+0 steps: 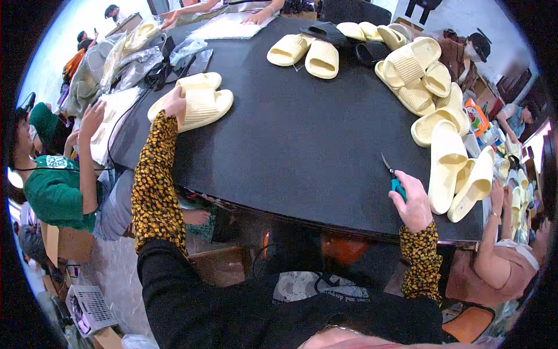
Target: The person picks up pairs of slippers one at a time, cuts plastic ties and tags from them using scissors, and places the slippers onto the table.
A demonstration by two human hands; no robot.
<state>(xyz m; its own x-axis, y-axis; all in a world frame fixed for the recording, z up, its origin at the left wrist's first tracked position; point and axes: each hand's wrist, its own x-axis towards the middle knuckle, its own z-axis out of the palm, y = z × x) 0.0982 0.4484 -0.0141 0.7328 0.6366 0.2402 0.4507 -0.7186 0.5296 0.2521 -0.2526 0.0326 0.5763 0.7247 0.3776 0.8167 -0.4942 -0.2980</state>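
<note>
Gripping teal snips (397, 187), right hand (415, 205) is curled; left hand (174, 103) holds slippers (202, 109).

- Left hand (175, 103): fingertips indistinct against the pale slippers (204, 110); grip unclear.
- Right hand (415, 203) hides part of the teal snips (397, 187).
- Co-worker (245, 6) across the table (290, 134): head cut off, top edge.
- Far-right pile (520, 195): too blurred.

Left hand (174, 103) touches pair of cream ribbed slides (204, 110) on black tabletop (296, 139); right hand (415, 205) grips teal-handled curved-blade tool (397, 187).
</note>
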